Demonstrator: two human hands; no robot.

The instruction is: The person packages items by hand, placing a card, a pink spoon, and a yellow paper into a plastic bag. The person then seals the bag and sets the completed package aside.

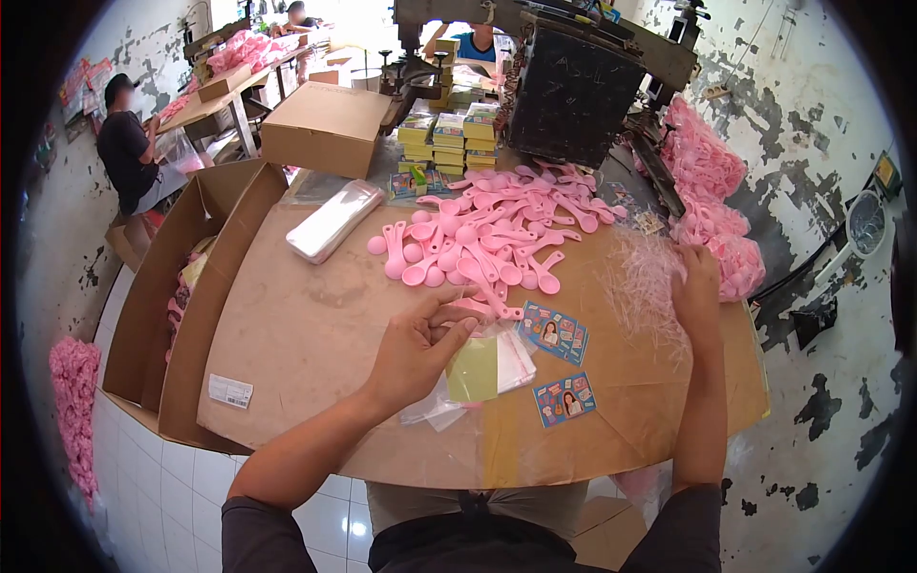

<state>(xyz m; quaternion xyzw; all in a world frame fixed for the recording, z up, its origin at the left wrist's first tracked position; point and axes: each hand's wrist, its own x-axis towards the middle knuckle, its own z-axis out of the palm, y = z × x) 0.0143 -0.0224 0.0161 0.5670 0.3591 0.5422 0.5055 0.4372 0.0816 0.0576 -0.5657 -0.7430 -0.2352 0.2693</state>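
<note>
My left hand (420,346) pinches the top of a clear plastic bag (478,368) holding a yellowish card, with a pink spoon at my fingertips. A heap of pink plastic spoons (497,234) lies just beyond it on the cardboard-covered table (306,334). My right hand (695,286) reaches into a tangle of thin clear plastic strips (645,282) at the table's right side; its fingers are curled among them. Two printed picture cards (556,332) (565,398) lie between my hands.
A stack of clear bags (334,222) lies at the left of the spoons. Open cardboard boxes (181,296) stand on the left, a closed one (325,129) behind. Bagged pink items (707,181) pile on the right by a dark machine (573,91). Other people work behind.
</note>
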